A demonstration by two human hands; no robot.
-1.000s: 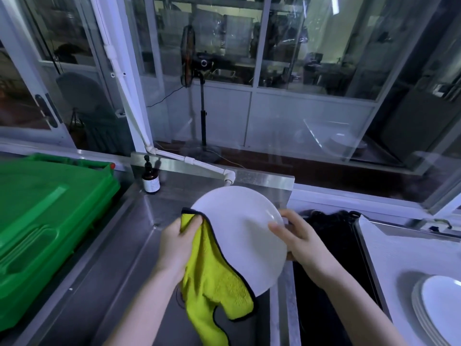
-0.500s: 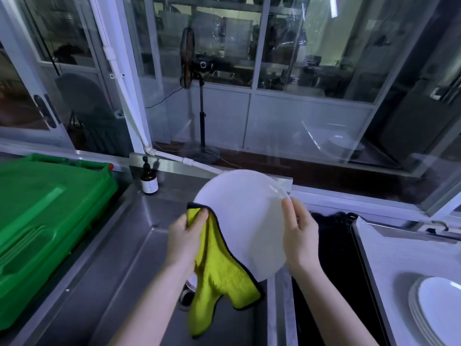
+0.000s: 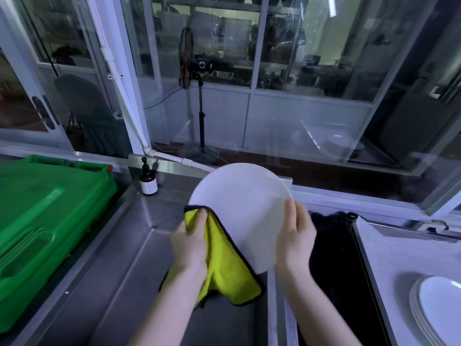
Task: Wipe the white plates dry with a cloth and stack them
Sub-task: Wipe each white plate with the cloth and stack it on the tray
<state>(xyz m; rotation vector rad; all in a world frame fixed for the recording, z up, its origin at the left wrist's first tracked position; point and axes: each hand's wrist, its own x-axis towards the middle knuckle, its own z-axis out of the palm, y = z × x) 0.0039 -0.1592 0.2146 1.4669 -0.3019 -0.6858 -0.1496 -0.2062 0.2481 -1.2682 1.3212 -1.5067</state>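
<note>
Overhead at the steel sink (image 3: 119, 250), I hold one white plate (image 3: 239, 211) up off the basin, raised almost on edge, with its broad flat side turned toward me. Its long axis, as seen from above, runs from the far rim down to the near rim, and the far rim leans away toward the window. Whether that side is the top or the underside cannot be told.

My left hand (image 3: 190, 245) is closed around a bunched yellow cloth (image 3: 224, 265) with a dark hem. The fingers are curled into the fabric and press it to the plate's lower left rim. The rest of the cloth hangs loose below the hand, over the sink.

My right hand (image 3: 296, 236) grips the plate's right rim. The thumb lies on the side facing me and the fingers reach round behind, close together and only lightly bent.

At near right, a stack of white plates (image 3: 439, 310) sits on a pale tray (image 3: 399, 258), well apart from the held plate. A dark basin (image 3: 334, 258) lies between the two.

A green crate (image 3: 45, 208) stands at left. A small brown pump bottle (image 3: 148, 182) is on the sink's far ledge.
</note>
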